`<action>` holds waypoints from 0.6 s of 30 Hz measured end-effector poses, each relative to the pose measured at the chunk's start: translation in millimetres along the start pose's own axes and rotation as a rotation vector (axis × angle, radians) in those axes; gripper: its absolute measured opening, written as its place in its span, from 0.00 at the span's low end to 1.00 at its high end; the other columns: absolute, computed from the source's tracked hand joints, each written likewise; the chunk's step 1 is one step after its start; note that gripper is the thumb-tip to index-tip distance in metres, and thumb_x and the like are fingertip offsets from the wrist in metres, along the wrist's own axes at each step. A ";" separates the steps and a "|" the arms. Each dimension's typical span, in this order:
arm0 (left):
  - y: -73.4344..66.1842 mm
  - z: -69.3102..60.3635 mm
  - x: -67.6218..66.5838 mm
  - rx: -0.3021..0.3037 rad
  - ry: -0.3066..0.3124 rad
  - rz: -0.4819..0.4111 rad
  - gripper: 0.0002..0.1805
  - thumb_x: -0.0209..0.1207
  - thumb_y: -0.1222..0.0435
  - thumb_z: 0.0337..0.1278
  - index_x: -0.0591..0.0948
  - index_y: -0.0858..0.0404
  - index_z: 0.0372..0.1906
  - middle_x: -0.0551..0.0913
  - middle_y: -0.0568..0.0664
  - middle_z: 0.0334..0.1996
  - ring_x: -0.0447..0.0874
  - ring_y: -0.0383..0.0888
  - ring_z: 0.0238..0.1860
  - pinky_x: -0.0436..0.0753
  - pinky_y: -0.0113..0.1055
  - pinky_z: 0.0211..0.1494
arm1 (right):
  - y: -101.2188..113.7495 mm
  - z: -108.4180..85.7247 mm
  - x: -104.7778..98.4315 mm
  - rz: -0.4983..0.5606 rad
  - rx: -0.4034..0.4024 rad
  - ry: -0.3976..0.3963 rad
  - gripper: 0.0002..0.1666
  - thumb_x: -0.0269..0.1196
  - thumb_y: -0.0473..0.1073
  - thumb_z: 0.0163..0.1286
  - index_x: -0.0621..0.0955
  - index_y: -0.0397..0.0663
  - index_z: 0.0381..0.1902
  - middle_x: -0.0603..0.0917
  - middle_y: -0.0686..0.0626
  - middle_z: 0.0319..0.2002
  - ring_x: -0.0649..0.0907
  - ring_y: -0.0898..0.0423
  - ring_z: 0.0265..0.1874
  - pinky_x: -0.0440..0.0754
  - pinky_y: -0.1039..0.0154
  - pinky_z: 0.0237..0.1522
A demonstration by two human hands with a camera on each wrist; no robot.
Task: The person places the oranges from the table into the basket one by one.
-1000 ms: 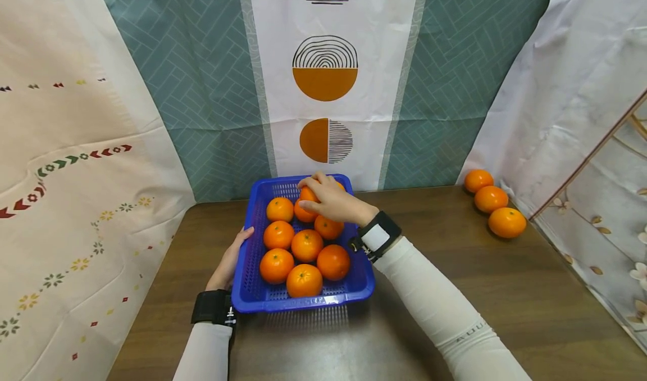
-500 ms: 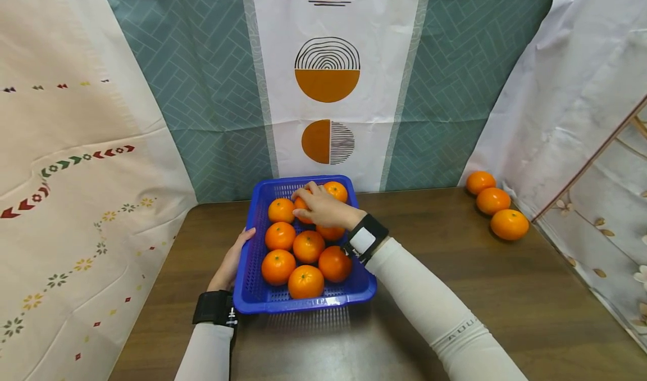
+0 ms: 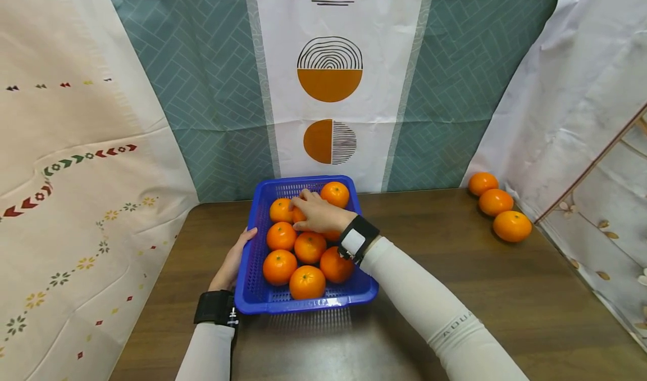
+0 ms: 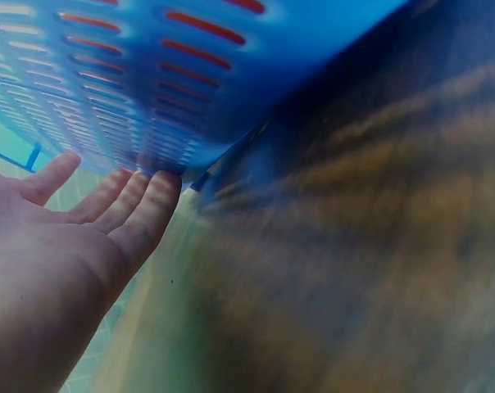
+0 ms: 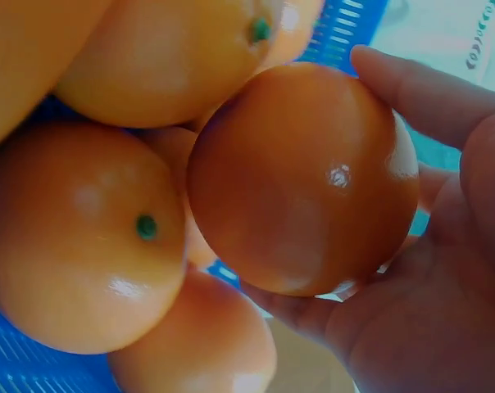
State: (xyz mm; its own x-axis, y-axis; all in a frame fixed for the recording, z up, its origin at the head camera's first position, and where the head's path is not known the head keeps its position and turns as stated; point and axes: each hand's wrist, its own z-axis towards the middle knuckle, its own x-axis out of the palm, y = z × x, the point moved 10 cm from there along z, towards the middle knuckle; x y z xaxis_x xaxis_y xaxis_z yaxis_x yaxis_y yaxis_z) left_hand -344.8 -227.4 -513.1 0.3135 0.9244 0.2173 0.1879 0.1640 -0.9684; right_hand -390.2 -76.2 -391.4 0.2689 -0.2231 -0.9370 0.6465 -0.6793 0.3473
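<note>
A blue plastic basket (image 3: 366,298) with slotted walls holds several oranges (image 3: 307,282) on the table. Over its far half, my right hand (image 3: 323,215) grips an orange (image 5: 305,180), thumb on one side and fingers round the other, as the right wrist view shows. That fruit sits close against the other oranges (image 5: 84,237). At the basket's left side, my left hand (image 3: 233,263) touches the wall with fairly straight fingers; the thumb lies by the rim. In the left wrist view the fingertips of this hand (image 4: 75,246) meet the slotted wall from outside.
Three oranges (image 3: 495,203) lie in a row at the table's far right, beside the white cloth (image 3: 571,117). A patterned curtain (image 3: 331,89) hangs behind the basket. Brown wooden table (image 3: 424,223) extends right of the basket, and a cream cloth (image 3: 101,201) borders the left.
My right hand has moved slightly left and down within the basket with the orange, uncovering another orange at the far right corner. The left hand stays at the basket's side.
</note>
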 end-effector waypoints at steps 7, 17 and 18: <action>-0.5 -0.5 -1.3 -0.004 -0.014 0.015 0.37 0.37 0.41 0.82 0.38 0.40 0.85 0.51 0.60 0.81 0.63 0.61 0.73 0.77 0.55 0.66 | -2.9 3.7 9.6 -0.053 0.023 0.059 0.29 0.63 0.47 0.75 0.72 0.52 0.72 0.67 0.40 0.64 0.70 0.44 0.59 0.75 0.51 0.59; -0.2 -0.4 -1.2 -0.007 -0.015 0.021 0.38 0.36 0.41 0.82 0.37 0.41 0.85 0.50 0.59 0.81 0.61 0.61 0.74 0.75 0.56 0.67 | 0.7 7.8 15.1 -0.119 0.035 0.105 0.31 0.62 0.48 0.79 0.70 0.54 0.75 0.66 0.39 0.67 0.70 0.41 0.63 0.71 0.48 0.68; -0.1 -0.5 -1.2 -0.007 -0.015 0.022 0.37 0.36 0.41 0.82 0.37 0.41 0.85 0.50 0.59 0.81 0.61 0.61 0.74 0.75 0.56 0.67 | 0.4 8.6 15.9 -0.124 0.037 0.108 0.31 0.62 0.49 0.79 0.70 0.55 0.75 0.66 0.40 0.67 0.70 0.42 0.64 0.71 0.48 0.69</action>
State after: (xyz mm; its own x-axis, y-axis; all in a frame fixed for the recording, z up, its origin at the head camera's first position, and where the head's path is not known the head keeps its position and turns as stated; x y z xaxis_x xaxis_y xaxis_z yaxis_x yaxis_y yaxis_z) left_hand -344.7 -228.7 -513.2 0.3032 0.9329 0.1944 0.1877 0.1416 -0.9720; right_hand -391.8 -86.0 -406.5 0.2652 -0.0611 -0.9622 0.6532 -0.7227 0.2259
